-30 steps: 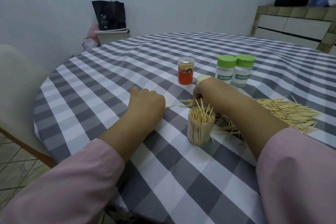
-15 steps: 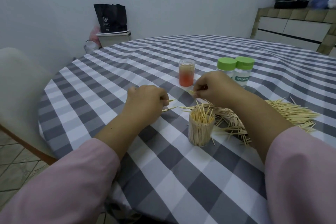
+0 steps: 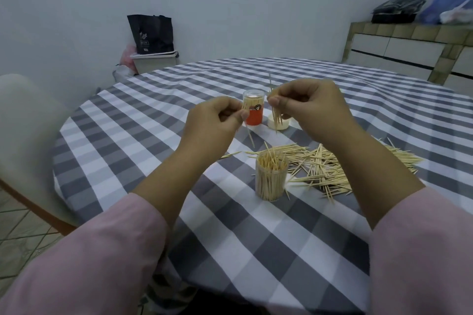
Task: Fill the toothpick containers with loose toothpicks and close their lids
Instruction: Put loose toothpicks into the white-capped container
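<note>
Up close, both hands: raised above the tabletop (image 3: 230, 225).
Right hand (image 3: 307, 102): grip pinching a few toothpicks (image 3: 276, 116), tips down.
Left hand (image 3: 217, 120): grip pinching one toothpick (image 3: 250, 137).
Open container (image 3: 271, 178): upright, full, beside loose pile (image 3: 332, 166).

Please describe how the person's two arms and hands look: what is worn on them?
Both arms wear loose, long pale pink sleeves that end partway up the forearm. The left hand and the right hand are bare: no gloves, rings, watch or bracelets show.
</note>
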